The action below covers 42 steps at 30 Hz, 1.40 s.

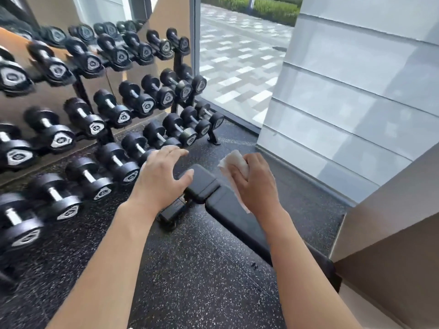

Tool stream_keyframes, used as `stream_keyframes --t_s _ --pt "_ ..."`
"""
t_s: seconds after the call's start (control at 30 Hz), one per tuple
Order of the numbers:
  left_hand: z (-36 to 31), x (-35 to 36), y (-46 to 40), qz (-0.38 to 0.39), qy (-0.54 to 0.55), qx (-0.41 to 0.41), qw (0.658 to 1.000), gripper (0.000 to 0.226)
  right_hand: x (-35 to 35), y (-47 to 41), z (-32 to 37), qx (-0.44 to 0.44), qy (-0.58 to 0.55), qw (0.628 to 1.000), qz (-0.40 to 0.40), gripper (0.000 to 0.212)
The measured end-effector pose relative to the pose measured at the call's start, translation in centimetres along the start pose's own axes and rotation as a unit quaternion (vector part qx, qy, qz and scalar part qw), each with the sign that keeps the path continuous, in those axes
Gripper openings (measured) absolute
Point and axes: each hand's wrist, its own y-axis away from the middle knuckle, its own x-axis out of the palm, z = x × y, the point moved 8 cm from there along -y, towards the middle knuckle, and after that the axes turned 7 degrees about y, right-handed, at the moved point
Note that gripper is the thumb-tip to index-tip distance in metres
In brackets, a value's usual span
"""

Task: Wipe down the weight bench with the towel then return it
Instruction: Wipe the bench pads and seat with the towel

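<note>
A black padded weight bench (228,210) runs from the middle of the view down to the right, with a shorter seat pad (202,181) at its far end. My right hand (254,184) grips a crumpled white towel (234,161) just above the long pad near the gap between the pads. My left hand (161,176) hovers with fingers spread over the left edge of the seat pad, holding nothing. Whether its thumb touches the pad I cannot tell.
A three-tier rack of black dumbbells (114,110) fills the left side, close to the bench. The floor is black speckled rubber (194,276). A white panelled wall (356,103) and a beige ledge (392,233) stand on the right; a glass window (237,67) lies ahead.
</note>
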Motion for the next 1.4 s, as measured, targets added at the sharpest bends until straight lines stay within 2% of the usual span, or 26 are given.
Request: stream_keyframes --t_s 0.37,0.53,0.73,1.1,1.4 --pt "12.9 -10.9 4.7 -0.110 -0.011 -0.128 0.986 0.060 11.3 -4.1 15.5 -0.126 -0.032 0.987 0.095 0.027" --pt "17.6 -14.1 5.9 -0.148 -0.030 -0.175 0.973 0.050 16.7 -5.7 20.6 -0.184 -0.053 0.972 0.138 0.026" --pt "21.9 -16.6 5.0 -0.176 -0.058 -0.242 0.952 0.049 22.6 -9.5 25.1 -0.233 -0.090 0.951 0.184 0.029" --pt "24.7 -20.6 2.6 -0.239 -0.112 -0.314 0.912 0.048 29.6 -15.6 31.9 -0.322 -0.154 0.907 0.224 0.026" --pt "25.0 -24.3 8.1 -0.296 -0.164 -0.404 0.850 0.046 32.5 -12.6 39.7 -0.409 -0.233 0.841 0.268 0.027"
